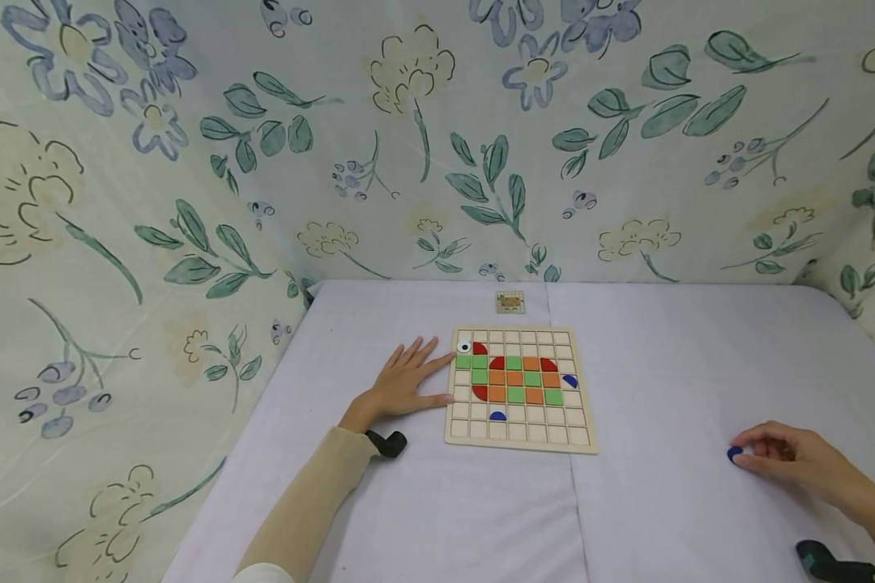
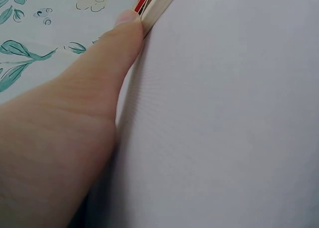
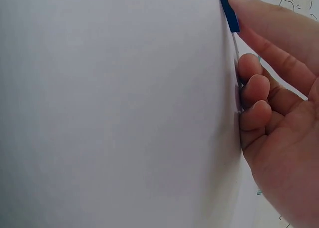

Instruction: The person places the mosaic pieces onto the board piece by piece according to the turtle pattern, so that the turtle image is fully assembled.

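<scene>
A square wooden grid board lies on the table with several green, orange and red pieces set in its cells. Two blue half-round pieces sit on it, one near the right side and another blue half-round piece lower down. A white eye piece is in the upper left corner. My left hand lies with fingers spread, index finger and thumb at the board's left edge. Well to the right of the board, my right hand pinches a small blue piece between thumb and index finger, close over the cloth, its other fingers curled.
Behind the board lies a small picture card. A white cloth covers the table, with a seam running from front to back. Flower-patterned fabric hangs at the back and on both sides.
</scene>
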A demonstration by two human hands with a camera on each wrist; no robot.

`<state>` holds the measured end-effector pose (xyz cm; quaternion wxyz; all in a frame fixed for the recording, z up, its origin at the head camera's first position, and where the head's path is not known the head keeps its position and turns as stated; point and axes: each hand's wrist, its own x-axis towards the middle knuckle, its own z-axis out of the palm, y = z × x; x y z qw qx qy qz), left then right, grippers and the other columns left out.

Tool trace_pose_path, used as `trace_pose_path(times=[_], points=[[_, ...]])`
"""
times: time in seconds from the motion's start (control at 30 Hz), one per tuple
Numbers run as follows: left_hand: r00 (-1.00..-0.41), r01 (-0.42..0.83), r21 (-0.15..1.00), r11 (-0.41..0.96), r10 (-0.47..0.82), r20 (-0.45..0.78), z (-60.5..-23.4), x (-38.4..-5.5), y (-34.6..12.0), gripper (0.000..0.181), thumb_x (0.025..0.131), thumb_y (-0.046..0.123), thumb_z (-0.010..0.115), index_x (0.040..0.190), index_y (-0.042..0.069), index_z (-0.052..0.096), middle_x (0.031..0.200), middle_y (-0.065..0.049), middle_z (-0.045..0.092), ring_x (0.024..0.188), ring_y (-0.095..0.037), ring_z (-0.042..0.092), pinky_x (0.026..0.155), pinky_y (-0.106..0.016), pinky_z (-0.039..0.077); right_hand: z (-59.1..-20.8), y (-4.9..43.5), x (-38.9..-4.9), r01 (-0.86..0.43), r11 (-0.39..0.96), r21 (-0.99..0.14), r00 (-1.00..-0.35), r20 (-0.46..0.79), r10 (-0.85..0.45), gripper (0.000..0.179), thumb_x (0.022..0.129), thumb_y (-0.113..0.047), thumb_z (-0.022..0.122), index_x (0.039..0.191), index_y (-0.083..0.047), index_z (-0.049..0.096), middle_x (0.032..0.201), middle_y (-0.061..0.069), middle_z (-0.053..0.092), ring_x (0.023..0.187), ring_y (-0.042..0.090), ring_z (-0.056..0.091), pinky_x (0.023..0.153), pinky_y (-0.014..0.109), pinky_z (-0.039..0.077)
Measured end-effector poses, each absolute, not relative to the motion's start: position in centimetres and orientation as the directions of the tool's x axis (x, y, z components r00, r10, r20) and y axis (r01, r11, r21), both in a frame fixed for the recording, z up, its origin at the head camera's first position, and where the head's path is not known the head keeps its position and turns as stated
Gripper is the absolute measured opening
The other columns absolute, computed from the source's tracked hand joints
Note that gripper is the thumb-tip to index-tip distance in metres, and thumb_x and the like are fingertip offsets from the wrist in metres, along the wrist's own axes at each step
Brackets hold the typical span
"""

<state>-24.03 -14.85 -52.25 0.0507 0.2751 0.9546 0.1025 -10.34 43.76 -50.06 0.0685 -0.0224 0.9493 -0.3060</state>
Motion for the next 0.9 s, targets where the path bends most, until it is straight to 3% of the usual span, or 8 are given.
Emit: trace_pose_path(times=[0.57,0.9], points=[[-0.842,0.513,0.238,0.825,0.538,-0.047,-51.90,-23.87,-14.83,0.087,0.087,0.079,0.046,0.159,0.040,0.020,0.167,0.000,0.002,0.152,-0.026,-0.007,0.119,-0.049,-0.007,-50.55,44.23,-9.57,-0.148,0.752,-0.642,-0.983,0.012,-0.183,0.020,0.086,-0.004,0.077,0.104,0.001,0.071,0.079,-0.006,0.049,0.068,0.010,0.041,0.053,0.026,0.035],[-0.845,0.510,0.216,0.833,0.532,-0.056,-51.83,-23.79,-14.78,0.087,0.087,0.079,0.047,0.159,0.040,0.019,0.167,0.001,0.002,0.152,-0.027,-0.006,0.120,-0.049,-0.007,-50.67,43.93,-9.55,-0.161,0.750,-0.641,-0.982,0.030,-0.185,0.014,0.084,-0.002,0.078,0.097,-0.003,0.072,0.078,-0.006,0.048,0.067,0.010,0.040,0.053,0.026,0.034]])
